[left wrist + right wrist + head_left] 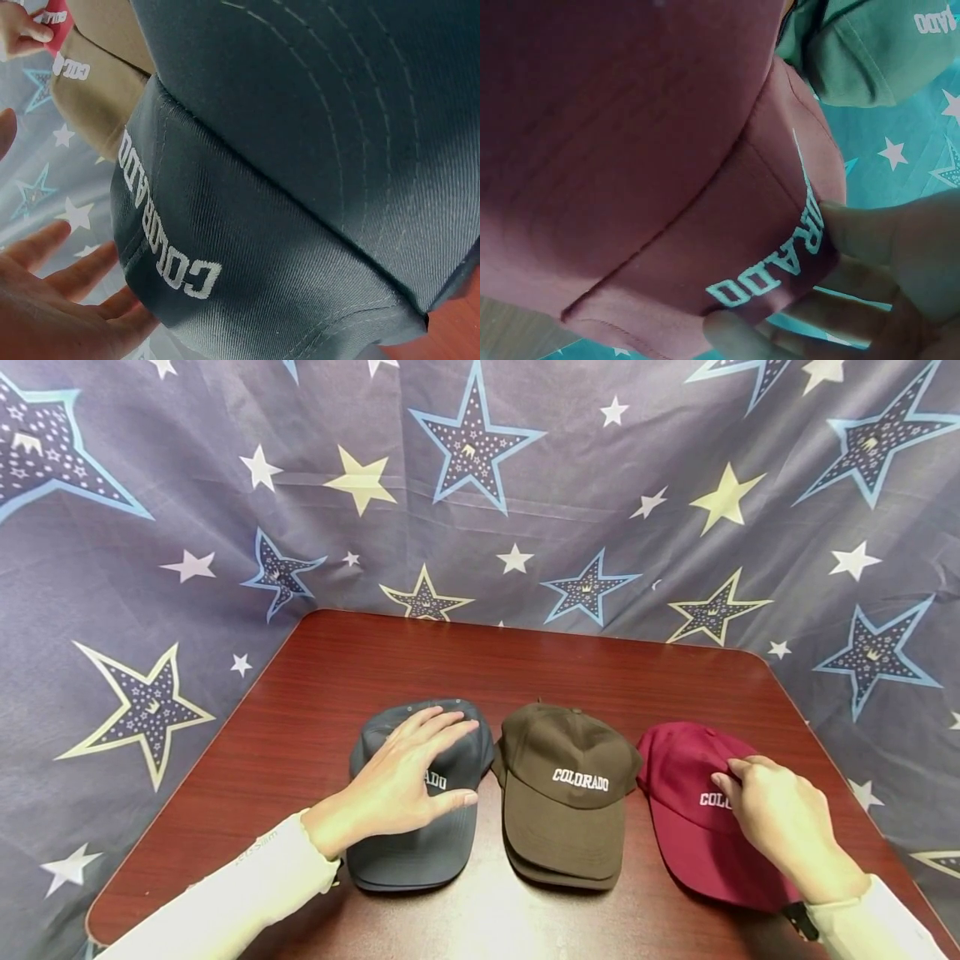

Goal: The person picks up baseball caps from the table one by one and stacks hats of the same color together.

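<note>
Three baseball caps with white COLORADO lettering lie in a row, brims toward me. On the left is a dark blue-grey cap [442,843]. My left hand [405,768] lies across its crown with fingers extended and thumb spread, covering part of the lettering. In the left wrist view the fingertips [105,262] are right at the crown's edge. The maroon cap [686,768] is on the right. My right hand [783,818] pinches its crown front between thumb and fingers, hiding half the word. The right wrist view shows the thumb [855,229] beside the letters.
Between them sits a brown cap [562,827], with a second brim edge showing under its brim; its sides meet the neighbouring caps. All lie on a reddish-brown wooden table [487,660] with rounded corners. A grey star-patterned cloth [600,468] hangs behind and beside the table.
</note>
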A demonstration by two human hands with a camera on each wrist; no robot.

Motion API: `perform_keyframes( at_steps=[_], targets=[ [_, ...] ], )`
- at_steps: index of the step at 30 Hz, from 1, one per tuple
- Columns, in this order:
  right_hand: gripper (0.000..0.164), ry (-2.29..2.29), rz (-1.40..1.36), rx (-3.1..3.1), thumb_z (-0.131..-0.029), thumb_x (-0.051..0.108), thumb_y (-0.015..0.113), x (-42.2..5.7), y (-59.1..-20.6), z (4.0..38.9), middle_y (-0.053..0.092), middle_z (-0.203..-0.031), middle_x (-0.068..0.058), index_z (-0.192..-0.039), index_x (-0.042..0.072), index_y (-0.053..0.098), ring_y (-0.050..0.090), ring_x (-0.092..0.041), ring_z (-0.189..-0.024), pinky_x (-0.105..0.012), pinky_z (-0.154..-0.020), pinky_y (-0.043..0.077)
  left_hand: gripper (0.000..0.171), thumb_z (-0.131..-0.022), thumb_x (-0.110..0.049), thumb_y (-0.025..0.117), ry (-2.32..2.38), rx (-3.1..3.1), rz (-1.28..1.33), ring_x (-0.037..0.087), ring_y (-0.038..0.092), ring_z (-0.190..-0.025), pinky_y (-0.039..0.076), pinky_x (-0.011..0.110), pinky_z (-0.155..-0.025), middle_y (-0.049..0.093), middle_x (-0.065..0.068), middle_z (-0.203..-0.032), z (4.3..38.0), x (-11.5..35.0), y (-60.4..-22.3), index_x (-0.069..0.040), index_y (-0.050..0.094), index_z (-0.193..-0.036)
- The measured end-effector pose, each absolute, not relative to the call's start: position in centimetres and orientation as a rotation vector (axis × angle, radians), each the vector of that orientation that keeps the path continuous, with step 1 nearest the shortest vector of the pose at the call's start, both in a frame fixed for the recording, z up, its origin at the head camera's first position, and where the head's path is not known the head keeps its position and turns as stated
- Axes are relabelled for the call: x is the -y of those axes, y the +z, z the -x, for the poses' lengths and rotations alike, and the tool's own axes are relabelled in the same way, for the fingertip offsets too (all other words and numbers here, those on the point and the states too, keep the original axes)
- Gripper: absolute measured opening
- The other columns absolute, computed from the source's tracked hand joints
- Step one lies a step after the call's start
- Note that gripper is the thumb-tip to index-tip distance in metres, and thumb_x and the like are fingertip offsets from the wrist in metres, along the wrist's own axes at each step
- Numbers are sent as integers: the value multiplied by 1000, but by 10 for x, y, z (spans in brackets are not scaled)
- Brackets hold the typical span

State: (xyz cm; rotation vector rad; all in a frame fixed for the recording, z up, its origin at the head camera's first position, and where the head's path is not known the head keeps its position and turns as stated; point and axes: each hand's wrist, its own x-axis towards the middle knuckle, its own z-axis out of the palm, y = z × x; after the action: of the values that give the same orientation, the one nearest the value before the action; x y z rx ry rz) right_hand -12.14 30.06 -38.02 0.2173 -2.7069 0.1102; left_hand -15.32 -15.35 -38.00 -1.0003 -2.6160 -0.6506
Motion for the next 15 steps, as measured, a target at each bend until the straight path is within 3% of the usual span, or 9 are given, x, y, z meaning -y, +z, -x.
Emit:
perform_keyframes(
  at_steps=[15],
  targets=[
    [26, 99, -216, 2685, -80, 23, 70, -298, -381, 120, 66, -93, -20, -94, 1, 70, 58, -45, -63, -58, -44, 42, 80, -77, -58, 69, -659, 2599, 991, 26, 25, -137, 25, 54, -108, 39, 2, -145, 154, 154, -381, -28, 38, -145]
  ],
)
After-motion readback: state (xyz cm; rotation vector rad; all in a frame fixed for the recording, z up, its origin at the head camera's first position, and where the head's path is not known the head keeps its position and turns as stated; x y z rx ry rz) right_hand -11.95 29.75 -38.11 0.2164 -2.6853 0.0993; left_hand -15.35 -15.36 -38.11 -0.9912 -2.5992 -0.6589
